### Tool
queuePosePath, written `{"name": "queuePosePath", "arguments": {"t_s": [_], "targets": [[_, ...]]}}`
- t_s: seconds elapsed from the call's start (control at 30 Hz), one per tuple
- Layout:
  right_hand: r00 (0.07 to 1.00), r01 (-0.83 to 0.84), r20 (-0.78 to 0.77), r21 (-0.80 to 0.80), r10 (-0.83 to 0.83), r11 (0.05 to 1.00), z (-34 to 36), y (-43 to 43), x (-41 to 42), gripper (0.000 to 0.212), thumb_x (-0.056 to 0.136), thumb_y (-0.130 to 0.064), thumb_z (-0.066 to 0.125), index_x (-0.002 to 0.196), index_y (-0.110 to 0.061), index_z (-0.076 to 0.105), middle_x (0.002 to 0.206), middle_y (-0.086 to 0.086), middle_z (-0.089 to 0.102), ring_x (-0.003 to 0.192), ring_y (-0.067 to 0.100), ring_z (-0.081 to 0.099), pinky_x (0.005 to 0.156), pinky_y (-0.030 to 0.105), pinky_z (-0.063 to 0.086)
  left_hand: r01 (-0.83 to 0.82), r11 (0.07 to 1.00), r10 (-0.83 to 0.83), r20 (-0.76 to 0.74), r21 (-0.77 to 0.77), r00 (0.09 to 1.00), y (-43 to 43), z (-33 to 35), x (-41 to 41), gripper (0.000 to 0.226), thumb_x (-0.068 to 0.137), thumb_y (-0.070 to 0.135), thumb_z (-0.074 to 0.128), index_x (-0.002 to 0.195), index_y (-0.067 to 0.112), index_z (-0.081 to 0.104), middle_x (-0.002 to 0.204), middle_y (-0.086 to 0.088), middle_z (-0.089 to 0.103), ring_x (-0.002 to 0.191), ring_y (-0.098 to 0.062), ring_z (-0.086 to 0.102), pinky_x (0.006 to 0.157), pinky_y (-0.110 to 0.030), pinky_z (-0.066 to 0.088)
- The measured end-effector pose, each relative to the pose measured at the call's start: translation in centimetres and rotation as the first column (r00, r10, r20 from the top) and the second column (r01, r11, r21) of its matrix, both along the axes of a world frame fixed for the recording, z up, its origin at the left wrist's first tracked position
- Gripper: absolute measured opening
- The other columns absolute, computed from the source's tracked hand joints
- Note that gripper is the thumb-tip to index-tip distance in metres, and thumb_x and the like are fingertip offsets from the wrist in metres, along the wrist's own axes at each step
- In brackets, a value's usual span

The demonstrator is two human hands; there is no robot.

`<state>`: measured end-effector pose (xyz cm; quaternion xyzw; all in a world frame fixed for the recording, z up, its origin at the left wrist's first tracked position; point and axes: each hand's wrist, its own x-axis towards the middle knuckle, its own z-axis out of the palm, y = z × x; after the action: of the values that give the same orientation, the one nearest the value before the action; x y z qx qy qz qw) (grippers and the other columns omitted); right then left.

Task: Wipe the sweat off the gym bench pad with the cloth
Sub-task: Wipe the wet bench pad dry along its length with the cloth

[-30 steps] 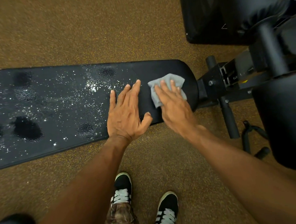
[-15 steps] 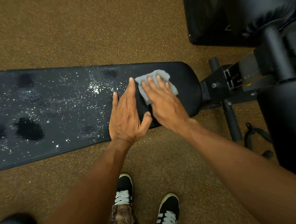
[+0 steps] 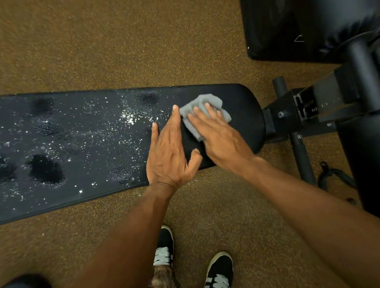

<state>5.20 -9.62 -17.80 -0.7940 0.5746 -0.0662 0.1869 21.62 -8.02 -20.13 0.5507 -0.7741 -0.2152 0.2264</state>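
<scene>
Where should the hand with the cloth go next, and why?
Probably leftward along the pad. The right hand presses the grey cloth flat near the pad's dry-looking right end, while glistening droplets and dark wet patches cover everything left of it. The left hand rests flat beside the cloth and would likely need to shift first.

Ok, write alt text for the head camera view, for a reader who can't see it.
Seen from above, the right hand presses a grey cloth flat onto a black bench pad, while the left hand rests open beside it. Glistening sweat droplets cover the pad to the left; the end under the hands looks dry.
</scene>
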Motion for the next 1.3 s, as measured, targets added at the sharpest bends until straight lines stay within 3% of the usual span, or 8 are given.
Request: {"name": "queuePosePath", "arguments": {"t_s": [0.13, 0.27, 0.47, 0.67, 0.87, 1.0, 1.13, 1.3], "targets": [[0.990, 0.083, -0.115, 0.030, -0.079, 0.996, 0.6, -1.0, -2.7, 0.063, 0.091, -0.004, 0.033, 0.153, -0.010, 0.024, 0.161, 0.010, 0.020, 0.150, 0.029, 0.007, 0.122, 0.048, 0.012, 0.008, 1.000, -0.008, 0.020, 0.011, 1.000, -0.1, 0.1, 0.0, 0.098, 0.079, 0.044, 0.046, 0.160, 0.000, 0.011, 0.165, -0.013, 0.029, 0.150, -0.024, 0.033, 0.126, -0.052, 0.012], [0.975, 0.205, -0.089, 0.009, -0.204, 0.979, 0.4, -5.2, 1.1, 0.067, 0.089, 0.001, 0.039, 0.153, -0.009, 0.024, 0.161, 0.011, 0.021, 0.149, 0.037, 0.005, 0.121, 0.049, 0.009, 0.015, 1.000, -0.016, 0.042, 0.012, 0.999, 0.0, 0.0, 0.0, 0.100, 0.079, 0.045, 0.046, 0.160, 0.000, 0.011, 0.164, -0.013, 0.030, 0.150, -0.023, 0.033, 0.126, -0.053, 0.012], [1.000, 0.018, -0.012, 0.015, -0.018, 1.000, 0.0, -2.8, 0.2, 0.063, 0.090, -0.003, 0.034, 0.152, -0.012, 0.030, 0.160, 0.008, 0.024, 0.150, 0.029, 0.008, 0.122, 0.044, 0.008, 0.026, 1.000, -0.027, 0.052, 0.011, 0.998, -0.1, -0.1, 0.0, 0.097, 0.080, 0.047, 0.044, 0.160, -0.001, 0.016, 0.167, -0.012, 0.026, 0.151, -0.022, 0.031, 0.125, -0.056, 0.013], [0.980, 0.175, -0.104, 0.034, -0.171, 0.984, 0.8, -6.3, 0.6, 0.063, 0.093, -0.001, 0.037, 0.154, -0.011, 0.023, 0.162, 0.008, 0.020, 0.150, 0.032, 0.006, 0.122, 0.043, 0.011, 0.018, 1.000, -0.018, 0.070, -0.003, 0.997, 0.0, 0.0, 0.0, 0.099, 0.078, 0.047, 0.047, 0.160, -0.001, 0.017, 0.166, -0.012, 0.028, 0.151, -0.022, 0.031, 0.125, -0.055, 0.014], [0.999, 0.031, 0.031, 0.037, -0.032, 0.999, 0.3, -5.9, 3.4, 0.051, 0.101, -0.013, 0.035, 0.152, -0.014, 0.031, 0.160, 0.006, 0.024, 0.151, 0.027, 0.006, 0.121, 0.042, 0.006, 0.012, 1.000, -0.012, 0.029, 0.005, 1.000, -0.2, -0.1, 0.1, 0.098, 0.079, 0.048, 0.045, 0.160, -0.001, 0.018, 0.162, -0.014, 0.034, 0.150, -0.023, 0.031, 0.126, -0.056, 0.013], [0.997, 0.020, -0.071, 0.040, -0.017, 0.999, 0.8, -5.5, 0.3, 0.061, 0.093, -0.001, 0.035, 0.152, -0.013, 0.030, 0.161, 0.006, 0.022, 0.151, 0.026, 0.008, 0.122, 0.045, 0.009, 0.007, 1.000, -0.007, 0.028, 0.011, 1.000, -0.2, 0.2, 0.2, 0.096, 0.079, 0.047, 0.046, 0.159, 0.002, 0.020, 0.160, -0.013, 0.036, 0.148, -0.025, 0.033, 0.125, -0.056, 0.015], [0.987, 0.083, -0.141, 0.068, -0.073, 0.994, 0.9, -8.3, 3.0, 0.060, 0.099, -0.020, 0.043, 0.154, -0.015, 0.022, 0.161, 0.008, 0.021, 0.149, 0.036, 0.007, 0.121, 0.049, 0.008, 0.007, 0.998, -0.009, 0.033, 0.055, 0.999, -0.3, 0.9, 0.6, 0.083, 0.091, 0.052, 0.039, 0.160, 0.008, 0.027, 0.161, -0.013, 0.036, 0.149, -0.023, 0.032, 0.125, -0.054, 0.016], [0.999, -0.026, -0.045, 0.030, 0.027, 0.999, 0.2, -5.8, 4.4, 0.055, 0.099, -0.017, 0.041, 0.152, -0.022, 0.030, 0.160, 0.002, 0.026, 0.150, 0.031, 0.009, 0.119, 0.049, 0.009, -0.096, 0.995, 0.100, 0.293, -0.029, 0.951, -1.4, 3.0, 5.3, 0.069, 0.098, 0.062, 0.030, 0.154, 0.023, 0.042, 0.157, -0.013, 0.041, 0.145, -0.032, 0.038, 0.120, -0.059, 0.024]]}}
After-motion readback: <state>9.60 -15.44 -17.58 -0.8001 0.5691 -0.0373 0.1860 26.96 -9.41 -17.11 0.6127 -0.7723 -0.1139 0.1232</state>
